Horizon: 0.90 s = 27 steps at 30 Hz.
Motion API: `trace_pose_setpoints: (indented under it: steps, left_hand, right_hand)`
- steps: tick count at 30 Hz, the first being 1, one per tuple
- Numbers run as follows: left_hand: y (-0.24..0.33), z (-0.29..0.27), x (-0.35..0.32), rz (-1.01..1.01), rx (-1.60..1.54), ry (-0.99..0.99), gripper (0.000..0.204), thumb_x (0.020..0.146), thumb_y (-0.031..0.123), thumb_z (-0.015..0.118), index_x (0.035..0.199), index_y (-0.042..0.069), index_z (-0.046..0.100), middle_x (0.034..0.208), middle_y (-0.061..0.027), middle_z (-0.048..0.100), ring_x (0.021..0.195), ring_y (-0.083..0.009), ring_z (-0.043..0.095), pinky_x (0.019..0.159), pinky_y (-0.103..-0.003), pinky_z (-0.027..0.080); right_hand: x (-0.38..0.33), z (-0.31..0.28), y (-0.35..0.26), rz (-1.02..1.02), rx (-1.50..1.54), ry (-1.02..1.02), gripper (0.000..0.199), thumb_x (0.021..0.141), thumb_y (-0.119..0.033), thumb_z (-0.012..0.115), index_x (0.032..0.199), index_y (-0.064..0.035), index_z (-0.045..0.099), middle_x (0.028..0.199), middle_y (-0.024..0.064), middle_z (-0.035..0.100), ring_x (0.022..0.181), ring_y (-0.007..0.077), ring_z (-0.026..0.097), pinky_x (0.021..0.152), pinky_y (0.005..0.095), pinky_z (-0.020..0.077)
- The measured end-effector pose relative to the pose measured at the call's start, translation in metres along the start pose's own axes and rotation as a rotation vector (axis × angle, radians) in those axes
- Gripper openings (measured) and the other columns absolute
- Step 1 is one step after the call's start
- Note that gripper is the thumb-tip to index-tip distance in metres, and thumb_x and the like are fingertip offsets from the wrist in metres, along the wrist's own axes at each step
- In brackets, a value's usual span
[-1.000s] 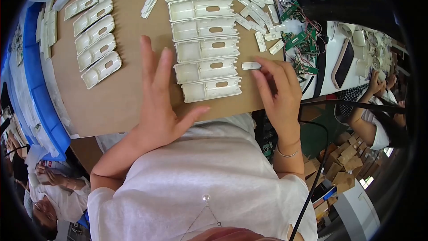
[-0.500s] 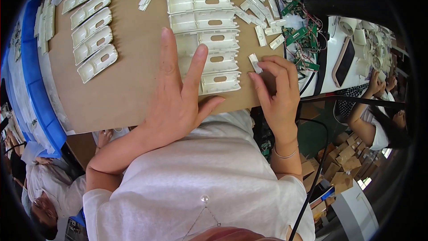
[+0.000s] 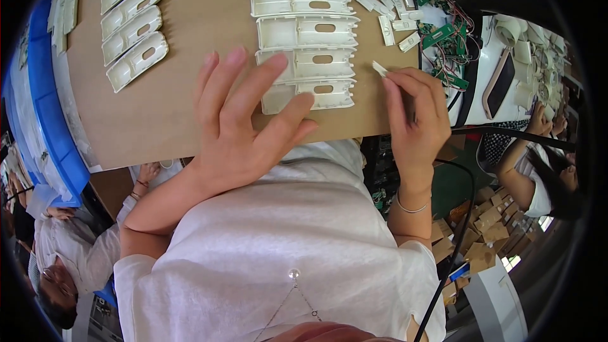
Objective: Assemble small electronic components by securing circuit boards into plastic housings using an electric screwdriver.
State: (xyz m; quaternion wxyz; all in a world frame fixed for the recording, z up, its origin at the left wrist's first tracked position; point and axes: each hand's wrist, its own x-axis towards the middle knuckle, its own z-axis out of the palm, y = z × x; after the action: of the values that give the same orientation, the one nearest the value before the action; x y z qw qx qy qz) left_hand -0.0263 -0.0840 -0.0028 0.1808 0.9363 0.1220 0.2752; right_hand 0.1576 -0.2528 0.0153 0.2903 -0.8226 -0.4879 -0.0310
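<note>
Between the thumb and fingertips of my right hand (image 3: 418, 111), a small white plastic strip (image 3: 379, 68) is pinched, held above the board and tilted. My left hand (image 3: 244, 130) hovers with its fingers spread and nothing in it, just left of the nearest shell. A column of white plastic half-shells (image 3: 275, 31), each with an oval slot, lies hollow side up in front of me. My left fingertips overlap the left ends of the two nearest shells; whether they touch cannot be told.
More half-shells (image 3: 130, 25) lie slanted at the left on the brown board (image 3: 206, 0). Loose white strips (image 3: 386, 30) are scattered at the right, beside green circuit boards (image 3: 437, 37) with wires. Farther right are a phone (image 3: 499, 85) and a blue tray (image 3: 66, 145) stands left.
The strip in my right hand has changed angle, and the hand has moved right. My left fingers have bent and shifted left off the shells. The view has shifted, so the board sits higher.
</note>
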Motion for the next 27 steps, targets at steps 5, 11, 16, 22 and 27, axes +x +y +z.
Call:
trace_pose_setpoints:
  steps: [5,11,16,22,27]
  left_hand:
    - [-0.004,-0.003,-0.009,0.071,0.205,0.078,0.019,0.088,0.022,0.077,0.107,0.019,0.074,0.139,-0.0048,0.062,0.125,-0.0271,0.046,0.097,-0.037,0.043]
    - [-0.006,-0.001,-0.01,0.076,0.189,0.075,0.017,0.084,0.017,0.077,0.1,0.02,0.074,0.129,-0.0003,0.065,0.109,-0.0191,0.051,0.084,-0.031,0.04]
    - [-0.006,-0.004,-0.012,0.104,0.126,0.049,0.019,0.084,0.014,0.076,0.103,0.018,0.075,0.122,-0.0004,0.066,0.101,-0.0168,0.053,0.08,-0.03,0.039]
    - [-0.009,-0.004,-0.012,0.138,0.099,0.005,0.022,0.085,0.012,0.075,0.107,0.013,0.076,0.11,-0.0002,0.068,0.09,-0.0164,0.054,0.073,-0.029,0.039]
    - [-0.01,-0.002,-0.013,0.147,0.042,-0.021,0.021,0.085,0.011,0.074,0.106,0.01,0.076,0.105,-0.0004,0.068,0.082,-0.0163,0.053,0.068,-0.027,0.039]
  right_hand:
    - [0.012,-0.013,-0.016,-0.05,0.087,0.018,0.017,0.079,-0.006,0.085,0.092,-0.0087,0.076,0.112,0.0027,0.068,0.097,0.0232,0.057,0.087,0.0345,0.0483]
    - [0.019,-0.008,-0.026,-0.256,0.001,-0.078,0.021,0.074,-0.01,0.088,0.093,-0.015,0.079,0.112,0.0013,0.066,0.107,0.0245,0.052,0.098,0.0379,0.044]
    - [0.018,-0.001,-0.022,-0.291,-0.023,-0.165,0.022,0.076,-0.021,0.087,0.097,-0.019,0.081,0.116,0.0008,0.065,0.109,0.0256,0.049,0.101,0.0393,0.0412]
    - [0.019,-0.008,-0.024,-0.318,-0.015,-0.238,0.028,0.084,-0.041,0.08,0.1,-0.018,0.08,0.12,0.0031,0.066,0.107,0.0267,0.051,0.099,0.0427,0.0421]
    - [0.013,0.0,-0.02,-0.345,0.012,-0.217,0.041,0.086,-0.054,0.074,0.106,-0.0181,0.08,0.123,0.0049,0.067,0.108,0.0271,0.052,0.099,0.0431,0.0426]
